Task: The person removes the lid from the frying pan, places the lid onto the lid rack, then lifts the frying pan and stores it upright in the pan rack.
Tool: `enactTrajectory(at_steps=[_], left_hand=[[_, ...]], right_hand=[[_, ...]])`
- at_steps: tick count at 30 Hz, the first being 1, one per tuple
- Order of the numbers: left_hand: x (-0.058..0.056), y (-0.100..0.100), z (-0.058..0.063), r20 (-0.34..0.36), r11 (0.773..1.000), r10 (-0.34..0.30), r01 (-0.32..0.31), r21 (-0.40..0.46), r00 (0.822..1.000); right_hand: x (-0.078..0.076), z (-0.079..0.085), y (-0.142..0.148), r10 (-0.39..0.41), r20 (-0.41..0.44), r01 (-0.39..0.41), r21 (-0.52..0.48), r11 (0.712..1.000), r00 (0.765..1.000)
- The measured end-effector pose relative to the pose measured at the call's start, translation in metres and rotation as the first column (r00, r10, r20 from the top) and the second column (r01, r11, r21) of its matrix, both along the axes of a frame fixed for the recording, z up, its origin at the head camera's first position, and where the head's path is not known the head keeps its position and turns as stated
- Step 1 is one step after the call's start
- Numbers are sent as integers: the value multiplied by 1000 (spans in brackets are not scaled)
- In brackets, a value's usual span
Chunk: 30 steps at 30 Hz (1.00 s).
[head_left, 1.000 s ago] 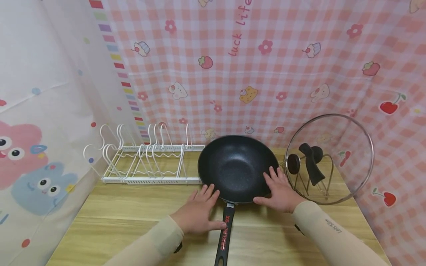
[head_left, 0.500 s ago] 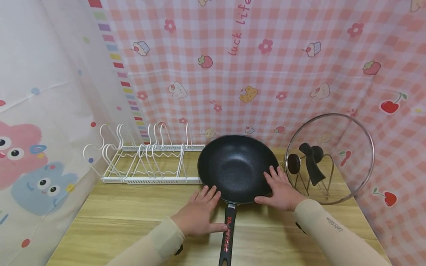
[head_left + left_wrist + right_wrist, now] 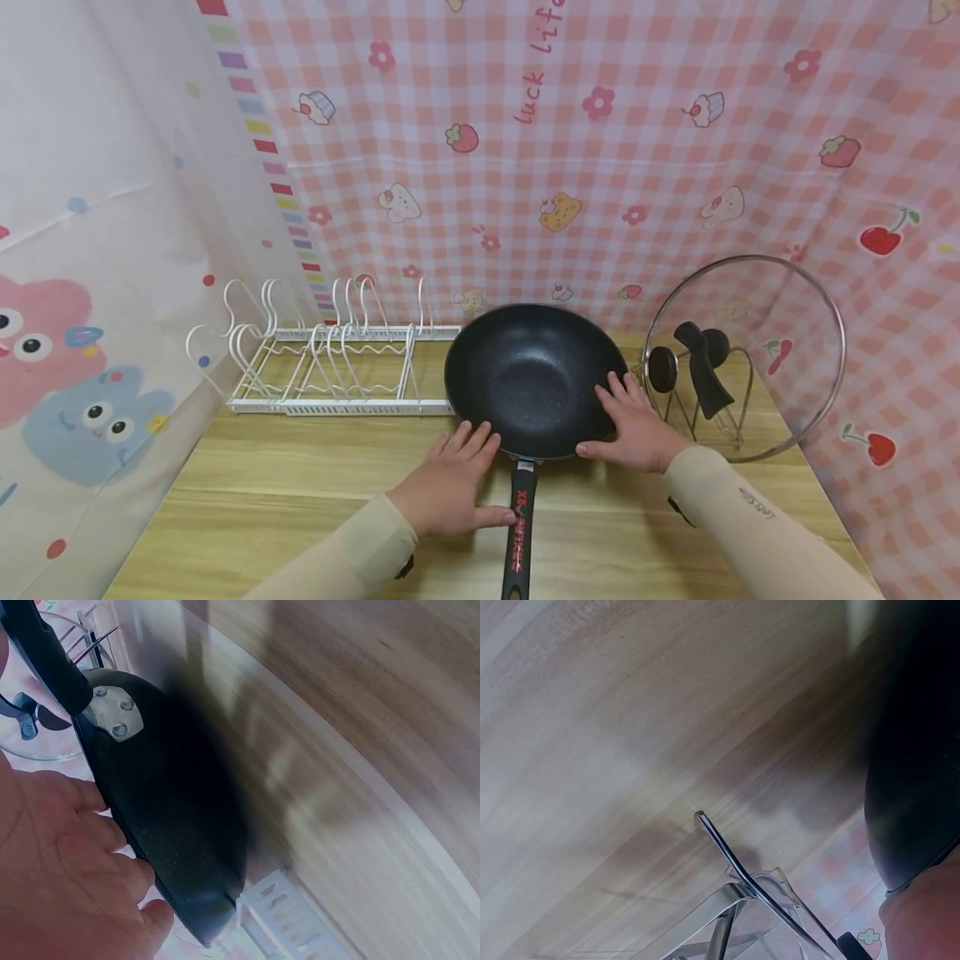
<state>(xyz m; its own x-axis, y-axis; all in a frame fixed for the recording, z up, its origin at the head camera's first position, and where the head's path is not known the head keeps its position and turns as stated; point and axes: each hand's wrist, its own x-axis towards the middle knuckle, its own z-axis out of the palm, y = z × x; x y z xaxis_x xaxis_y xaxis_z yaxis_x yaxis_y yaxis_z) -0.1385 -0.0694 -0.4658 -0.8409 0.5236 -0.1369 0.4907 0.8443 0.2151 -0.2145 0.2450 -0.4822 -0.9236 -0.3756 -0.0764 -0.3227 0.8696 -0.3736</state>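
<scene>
A black frying pan [image 3: 534, 375] sits in the middle of the table, its handle [image 3: 521, 533] with red lettering pointing toward me. My left hand [image 3: 448, 492] lies at the pan's near left rim with fingers spread, its thumb tip against the handle. On the right rim rests my right hand [image 3: 636, 429], fingers straight over the edge and thumb at the near side. In the left wrist view the fingertips [image 3: 139, 879] of my left hand line the rim of the pan's dark underside [image 3: 172, 802]. The right wrist view catches only part of the pan [image 3: 919, 772].
A white wire rack [image 3: 352, 407] stands left of the pan, its near rail ending right by the rim. At right, a glass lid [image 3: 843, 350] with a steel rim leans upright in a metal stand [image 3: 748, 392]. Patterned cloth [image 3: 480, 167] hangs behind the wooden table [image 3: 300, 475].
The pan has turned slightly, its handle end swinging to the right. Both hands have shifted a little to the right with it.
</scene>
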Motion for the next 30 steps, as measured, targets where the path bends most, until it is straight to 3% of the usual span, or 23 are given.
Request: enactTrajectory(at_steps=[11,21,30], left_hand=[[0,1,1,14,1000,2,-2,-2,1000],[-20,-11,-1,-37,997,72,-71,14,997],[-18,-9,-6,-22,998,68,-68,3,997]], right_hand=[[-2,3,3,15,12,-15,-7,1000,1000],[11,9,-12,-23,-4,23,-12,1000,1000],[12,2,-12,-37,-8,37,-4,999,999]])
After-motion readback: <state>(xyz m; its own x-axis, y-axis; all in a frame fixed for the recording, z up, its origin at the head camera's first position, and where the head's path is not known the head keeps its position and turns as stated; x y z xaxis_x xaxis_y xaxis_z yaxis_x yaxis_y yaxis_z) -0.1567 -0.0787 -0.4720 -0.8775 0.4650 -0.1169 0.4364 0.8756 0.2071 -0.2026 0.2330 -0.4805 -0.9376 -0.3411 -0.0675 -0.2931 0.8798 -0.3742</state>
